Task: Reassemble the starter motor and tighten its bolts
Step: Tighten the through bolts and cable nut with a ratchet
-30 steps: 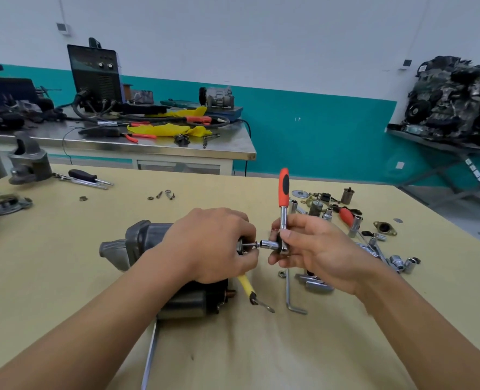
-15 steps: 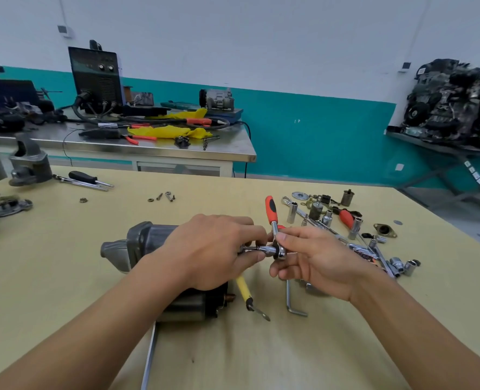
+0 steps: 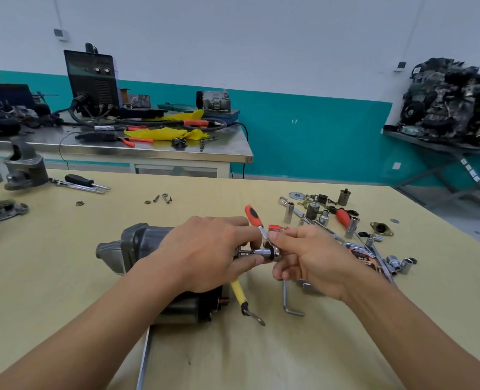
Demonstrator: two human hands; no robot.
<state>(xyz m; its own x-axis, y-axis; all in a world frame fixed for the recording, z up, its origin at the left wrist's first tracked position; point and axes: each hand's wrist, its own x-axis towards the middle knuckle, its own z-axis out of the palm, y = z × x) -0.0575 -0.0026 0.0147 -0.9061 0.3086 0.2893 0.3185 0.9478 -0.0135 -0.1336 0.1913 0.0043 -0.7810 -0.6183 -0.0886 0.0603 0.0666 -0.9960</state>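
Grey metal starter motor on tan table, left hand pinching chrome socket shaft at its end, right hand gripping head of orange-handled ratchet.

The starter motor is seen in matt grey cast metal, the ratchet in glossy chrome, the worktop in smooth matt wood.

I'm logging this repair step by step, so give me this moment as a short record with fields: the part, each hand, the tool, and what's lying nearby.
Part: starter motor lying on its side on the table
Left hand: on the motor's end, pinching the socket
Right hand: grips the ratchet at its head, orange handle tilted up
Nearby: hex key, yellow lead, loose sockets
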